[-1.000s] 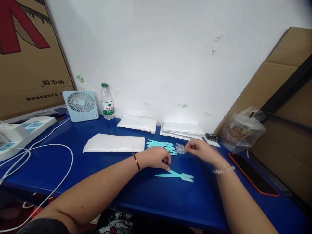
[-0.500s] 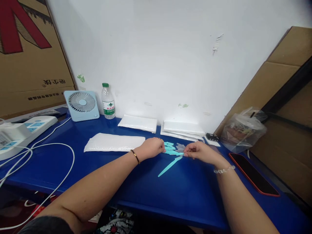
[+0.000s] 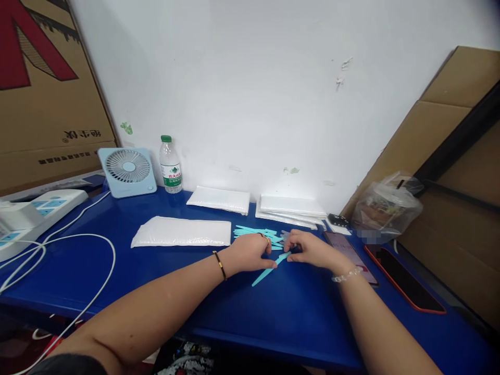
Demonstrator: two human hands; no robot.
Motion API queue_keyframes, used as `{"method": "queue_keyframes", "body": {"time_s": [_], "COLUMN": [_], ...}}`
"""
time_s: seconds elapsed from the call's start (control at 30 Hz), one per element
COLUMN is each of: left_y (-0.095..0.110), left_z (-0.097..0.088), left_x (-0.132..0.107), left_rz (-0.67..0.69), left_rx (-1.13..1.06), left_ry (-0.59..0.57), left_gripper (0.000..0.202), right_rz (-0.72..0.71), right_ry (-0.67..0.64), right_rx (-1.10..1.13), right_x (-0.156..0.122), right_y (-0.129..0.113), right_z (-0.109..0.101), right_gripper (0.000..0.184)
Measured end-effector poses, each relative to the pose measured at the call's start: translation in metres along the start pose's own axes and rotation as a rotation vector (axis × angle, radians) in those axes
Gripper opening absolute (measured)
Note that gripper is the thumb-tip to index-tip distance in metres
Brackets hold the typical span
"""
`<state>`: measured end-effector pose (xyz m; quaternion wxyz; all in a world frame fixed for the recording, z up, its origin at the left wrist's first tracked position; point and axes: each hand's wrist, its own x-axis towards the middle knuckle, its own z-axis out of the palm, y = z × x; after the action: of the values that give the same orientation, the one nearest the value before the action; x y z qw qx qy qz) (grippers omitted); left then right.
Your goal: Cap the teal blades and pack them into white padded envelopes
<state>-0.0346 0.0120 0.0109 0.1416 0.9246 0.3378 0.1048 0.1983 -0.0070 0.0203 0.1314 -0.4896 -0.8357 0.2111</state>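
A slim teal plastic stick, shaped like an eyebrow razor [image 3: 261, 278], lies slantwise on the blue table [image 3: 234, 307]. My left hand [image 3: 250, 252] is over its middle, thumb stretched to the stick and apart from the curled fingers. Beside its upper end is my right hand [image 3: 310, 251], thumb and forefinger parted around that end; whether they touch it I cannot tell. Behind my left hand spreads a pile of similar teal sticks [image 3: 244, 229], partly hidden. Several translucent greyish pieces [image 3: 287, 235] lie by my right fingertips.
White padded packets lie left [image 3: 182, 232], at the back [image 3: 219, 199] and back right [image 3: 291, 204]. A blue fan [image 3: 128, 172] and water bottle [image 3: 171, 166] stand back left, near a power strip [image 3: 47, 208]. Right are two phones [image 3: 349, 255] [image 3: 406, 278] and a bagged cup [image 3: 386, 208].
My left hand has come off the teal pile toward me, onto the single stick, and its pinch has opened. My right hand has shifted slightly left. The phone beside my right wrist now shows a lit screen.
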Motion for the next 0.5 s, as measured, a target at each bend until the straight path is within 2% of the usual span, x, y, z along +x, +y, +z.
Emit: {"method": "queue_keyframes", "body": {"time_s": [0.13, 0.23, 0.37, 0.5], "left_y": [0.001, -0.006, -0.014, -0.019], "left_z": [0.007, -0.001, -0.021, -0.029], "left_x": [0.001, 0.001, -0.002, -0.002], "left_rz": [-0.027, -0.052, -0.121, -0.07], "left_rx": [0.033, 0.02, -0.059, -0.172], "left_ry": [-0.024, -0.018, 0.05, 0.161], "left_gripper": [0.02, 0.015, 0.02, 0.038], "right_rz": [-0.011, 0.04, 0.115, 0.129], "right_ry": [-0.043, -0.011, 0.225, 0.459], "right_rx": [-0.004, 0.105, 0.342, 0.493], "right_x": [0.003, 0.002, -0.003, -0.004], "right_y": [-0.008, -0.007, -0.002, -0.004], "right_z": [0.008, 0.005, -0.007, -0.014], "right_gripper": [0.009, 0.015, 0.025, 0.032]}}
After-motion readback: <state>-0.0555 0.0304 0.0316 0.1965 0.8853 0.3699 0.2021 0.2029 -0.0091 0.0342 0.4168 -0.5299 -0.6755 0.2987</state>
